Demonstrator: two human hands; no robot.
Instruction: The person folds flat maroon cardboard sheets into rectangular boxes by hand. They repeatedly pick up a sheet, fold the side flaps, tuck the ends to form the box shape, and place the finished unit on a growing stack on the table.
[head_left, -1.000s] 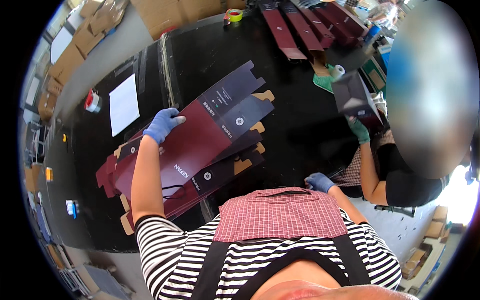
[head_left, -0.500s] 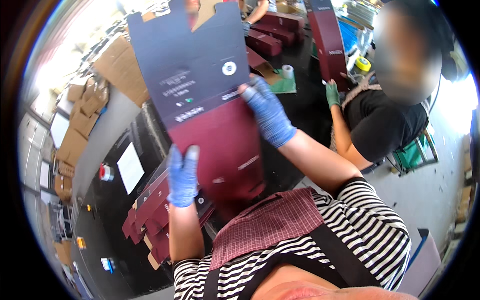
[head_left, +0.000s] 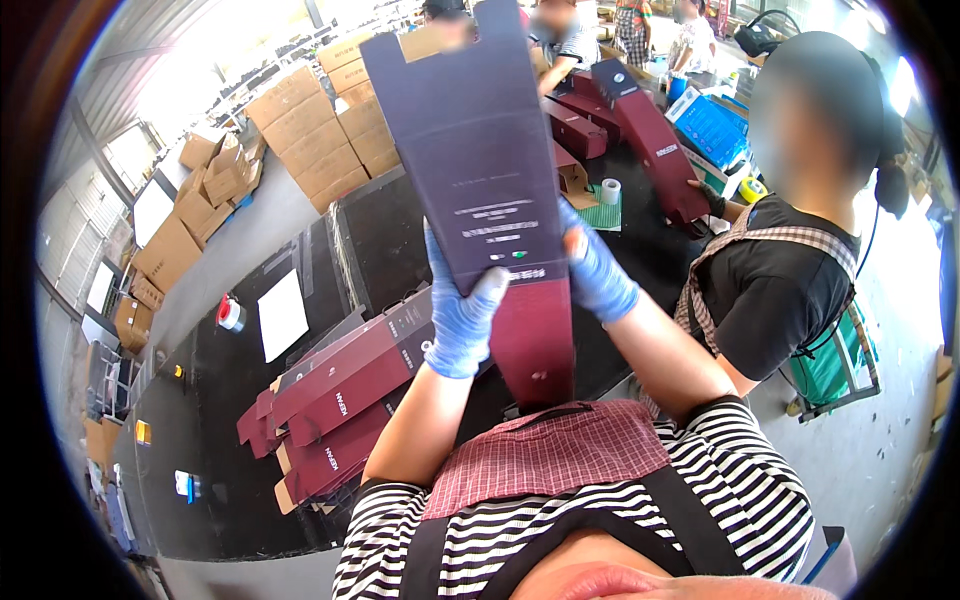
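I hold a flat maroon carton blank [head_left: 500,190] upright above the black table [head_left: 380,240], left hand [head_left: 458,325] and right hand [head_left: 600,275] clamped on its edges. Squaring the creases evenly before folding seems wise to me.

Single head cam, fisheye, looks down/fwd, close on raised carton [head_left: 490,190], table [head_left: 370,240] beyond

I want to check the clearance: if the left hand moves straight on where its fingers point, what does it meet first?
The left hand points up along the flat dark carton blank it grips. Its fingers already touch that blank, so it would only slide along it; beyond looks free, though depth is unclear.
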